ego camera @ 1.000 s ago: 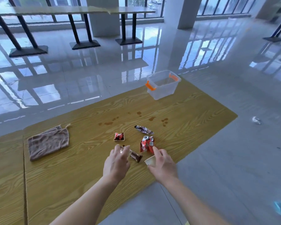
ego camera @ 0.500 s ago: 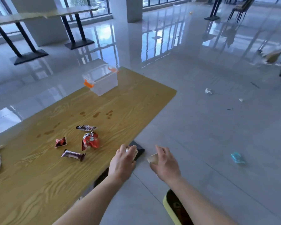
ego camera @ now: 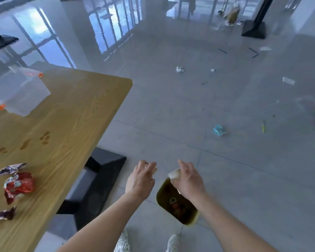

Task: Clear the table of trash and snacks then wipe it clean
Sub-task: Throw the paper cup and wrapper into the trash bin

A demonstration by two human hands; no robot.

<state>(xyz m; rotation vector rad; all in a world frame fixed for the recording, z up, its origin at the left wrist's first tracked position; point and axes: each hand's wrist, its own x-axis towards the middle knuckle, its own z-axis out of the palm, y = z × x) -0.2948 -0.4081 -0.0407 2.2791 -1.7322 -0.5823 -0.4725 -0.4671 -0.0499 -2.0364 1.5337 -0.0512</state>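
My left hand [ego camera: 141, 180] pinches a small pale wrapper [ego camera: 153, 168] in its fingertips, out over the floor to the right of the wooden table [ego camera: 65, 128]. My right hand [ego camera: 188, 179] grips a small white cup-like piece of trash [ego camera: 174, 174] just above the yellow bin [ego camera: 176, 202] on the floor. On the table at the left lie a red wrapper [ego camera: 18, 185], a silvery wrapper [ego camera: 9, 169] and a dark snack bar [ego camera: 2, 214]. Brown stains [ego camera: 44, 138] mark the tabletop.
A clear plastic box [ego camera: 18, 91] with orange latches stands on the table's far part. The table's black base [ego camera: 98, 179] sits left of my hands. Scraps of litter, among them a blue wrapper [ego camera: 219, 130] and crumpled paper [ego camera: 179, 69], dot the grey floor. My shoes [ego camera: 173, 242] show below.
My view has swung right, away from the table. Both hands, carrying the trash picked up from the tabletop, have moved off the table edge and now hang over the yellow bin.
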